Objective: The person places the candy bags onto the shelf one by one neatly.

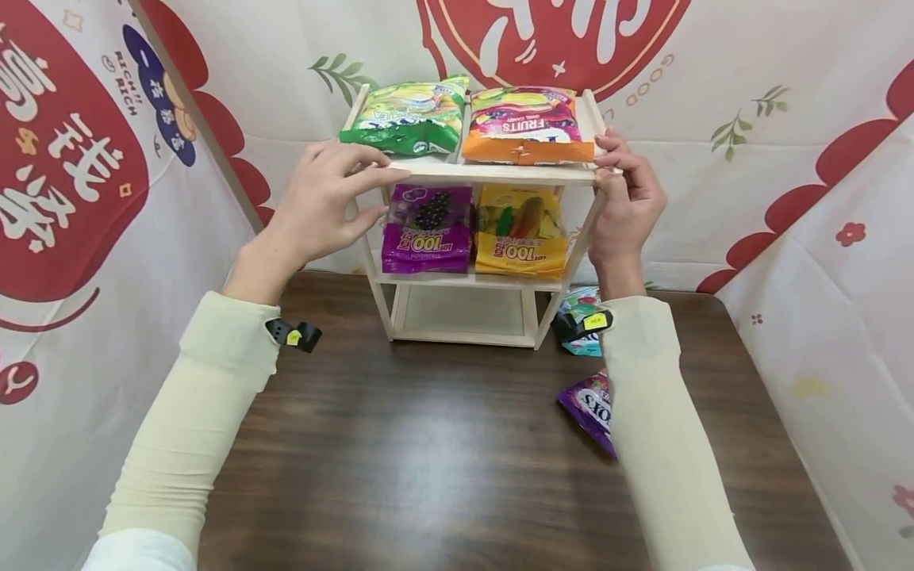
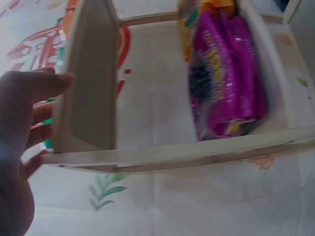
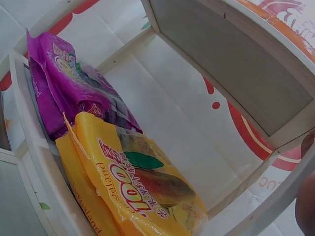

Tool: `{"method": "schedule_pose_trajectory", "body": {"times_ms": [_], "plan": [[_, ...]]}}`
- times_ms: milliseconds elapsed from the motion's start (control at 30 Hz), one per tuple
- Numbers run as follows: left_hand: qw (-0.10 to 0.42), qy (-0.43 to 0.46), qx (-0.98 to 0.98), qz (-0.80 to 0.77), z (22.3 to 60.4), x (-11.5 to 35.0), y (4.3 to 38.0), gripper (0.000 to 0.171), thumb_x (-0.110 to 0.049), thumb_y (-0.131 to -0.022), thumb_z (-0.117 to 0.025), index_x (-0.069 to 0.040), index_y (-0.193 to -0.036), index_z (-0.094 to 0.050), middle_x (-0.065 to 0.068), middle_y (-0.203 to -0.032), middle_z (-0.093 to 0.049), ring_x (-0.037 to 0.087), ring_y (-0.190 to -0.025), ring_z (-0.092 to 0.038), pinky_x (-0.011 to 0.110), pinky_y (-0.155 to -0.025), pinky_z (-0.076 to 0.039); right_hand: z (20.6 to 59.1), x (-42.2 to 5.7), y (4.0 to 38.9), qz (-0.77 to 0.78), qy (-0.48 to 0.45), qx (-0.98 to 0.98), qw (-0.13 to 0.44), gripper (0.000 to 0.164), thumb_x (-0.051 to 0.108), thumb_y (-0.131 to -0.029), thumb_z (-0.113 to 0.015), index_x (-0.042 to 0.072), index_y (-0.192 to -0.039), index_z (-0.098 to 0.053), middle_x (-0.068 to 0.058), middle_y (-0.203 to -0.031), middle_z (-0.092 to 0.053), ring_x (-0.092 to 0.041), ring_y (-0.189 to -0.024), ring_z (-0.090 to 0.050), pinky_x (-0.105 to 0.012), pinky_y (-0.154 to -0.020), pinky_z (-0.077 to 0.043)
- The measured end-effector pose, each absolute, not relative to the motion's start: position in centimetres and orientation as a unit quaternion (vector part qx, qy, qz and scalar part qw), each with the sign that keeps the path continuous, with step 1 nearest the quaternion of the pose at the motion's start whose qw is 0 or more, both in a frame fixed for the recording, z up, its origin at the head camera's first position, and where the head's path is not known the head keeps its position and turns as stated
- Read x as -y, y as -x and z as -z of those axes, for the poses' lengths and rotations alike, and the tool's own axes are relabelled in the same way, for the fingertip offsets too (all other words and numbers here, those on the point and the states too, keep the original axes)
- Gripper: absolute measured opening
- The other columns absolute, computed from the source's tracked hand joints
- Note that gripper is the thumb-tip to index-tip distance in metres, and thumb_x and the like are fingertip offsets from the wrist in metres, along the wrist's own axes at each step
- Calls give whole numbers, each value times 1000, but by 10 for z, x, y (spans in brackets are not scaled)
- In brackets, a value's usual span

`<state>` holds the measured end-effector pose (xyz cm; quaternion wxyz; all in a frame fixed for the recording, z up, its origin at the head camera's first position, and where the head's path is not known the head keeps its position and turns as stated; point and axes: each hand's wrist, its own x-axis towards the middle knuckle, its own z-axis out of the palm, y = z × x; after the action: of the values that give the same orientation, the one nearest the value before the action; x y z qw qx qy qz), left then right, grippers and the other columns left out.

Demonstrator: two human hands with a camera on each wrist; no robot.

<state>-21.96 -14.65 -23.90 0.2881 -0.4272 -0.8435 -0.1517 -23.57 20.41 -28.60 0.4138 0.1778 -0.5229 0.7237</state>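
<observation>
A small pale wooden shelf rack [image 1: 493, 173] stands at the back of the table. My left hand [image 1: 321, 198] holds its upper left corner, the fingers at the top board and the thumb lower down. At the upper right corner, my right hand [image 1: 628, 198] grips the frame with curled fingers. On the top board lie a green candy bag [image 1: 410, 119] and an orange-and-red candy bag [image 1: 527, 123], side by side. A purple candy bag [image 1: 427, 230] and a yellow candy bag [image 1: 521, 234] rest on the middle board; both also show in the right wrist view.
Right of the rack, a teal candy bag [image 1: 584, 346] and a dark purple candy bag [image 1: 589, 408] lie on the brown table [image 1: 400, 444], partly hidden by the right forearm. Printed white cloth [image 1: 771, 190] hangs behind and along both sides.
</observation>
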Motion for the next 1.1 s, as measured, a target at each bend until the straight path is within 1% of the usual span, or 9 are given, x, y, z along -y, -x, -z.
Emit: {"method": "schedule_pose_trajectory", "body": {"times_ms": [200, 400, 500, 600, 700, 767, 900, 1000, 1100], "plan": [[351, 396, 832, 166, 256, 137, 227, 39, -20, -83, -73, -22, -122, -67, 9, -110, -60, 29, -104, -50, 47, -92, -31, 285, -205, 234, -711, -180, 539, 414, 20, 0, -80, -50, -1, -86, -69, -18, -110, -65, -27, -120, -53, -36, -101, -40], [413, 376, 809, 184, 263, 123, 234, 26, -36, -90, -65, -21, -111, -70, 6, -90, -55, 28, -88, -44, 48, -88, -28, 274, -201, 219, -730, -146, 545, 387, 20, -2, -82, -50, -1, -86, -69, -16, -114, -64, -23, -123, -50, -32, -97, -44], [445, 353, 797, 206, 267, 117, 238, 20, -36, -91, -64, -22, -102, -71, 5, -83, -52, 28, -84, -42, 49, -84, -26, 266, -195, 206, -743, -119, 551, 360, 19, -4, -84, -49, -2, -89, -68, -14, -119, -63, -20, -125, -48, -31, -96, -45], [467, 326, 792, 220, 270, 115, 237, 14, -32, -90, -66, -22, -97, -73, 5, -80, -51, 29, -82, -41, 51, -79, -25, 269, -194, 196, -749, -118, 556, 342, 24, -8, -86, -49, 0, -102, -65, -14, -124, -60, -19, -126, -48, -33, -99, -43], [478, 312, 791, 222, 274, 111, 236, 11, -30, -90, -67, -23, -96, -74, 5, -81, -53, 30, -81, -41, 51, -76, -24, 281, -201, 180, -765, -119, 540, 330, 36, -14, -86, -45, 2, -116, -57, -16, -129, -57, -23, -127, -47, -36, -101, -40], [482, 307, 790, 223, 275, 109, 236, 12, -30, -91, -66, -23, -95, -74, 5, -81, -54, 29, -81, -42, 51, -75, -23, 294, -207, 164, -784, -126, 513, 325, 41, -18, -85, -43, 0, -121, -52, -21, -129, -55, -29, -125, -49, -40, -102, -39], [493, 300, 780, 242, 274, 105, 236, 10, -29, -89, -69, -21, -91, -75, 5, -79, -54, 29, -80, -42, 50, -75, -22, 325, -224, 128, -794, -134, 516, 290, 33, -16, -89, -47, -9, -122, -49, -30, -124, -54, -39, -112, -56, -44, -99, -41], [504, 296, 770, 254, 272, 104, 237, 8, -28, -86, -72, -20, -89, -75, 5, -78, -54, 28, -79, -43, 49, -74, -22, 348, -238, 104, -765, -108, 586, 244, 27, -8, -93, -51, -12, -120, -51, -28, -120, -57, -35, -105, -61, -38, -95, -45], [512, 296, 764, 259, 274, 104, 238, 8, -28, -85, -73, -20, -88, -75, 5, -77, -55, 29, -79, -43, 50, -73, -21, 370, -251, 85, -686, -76, 696, 198, 26, 0, -96, -52, -8, -121, -54, -21, -119, -60, -26, -105, -61, -28, -90, -48]]}}
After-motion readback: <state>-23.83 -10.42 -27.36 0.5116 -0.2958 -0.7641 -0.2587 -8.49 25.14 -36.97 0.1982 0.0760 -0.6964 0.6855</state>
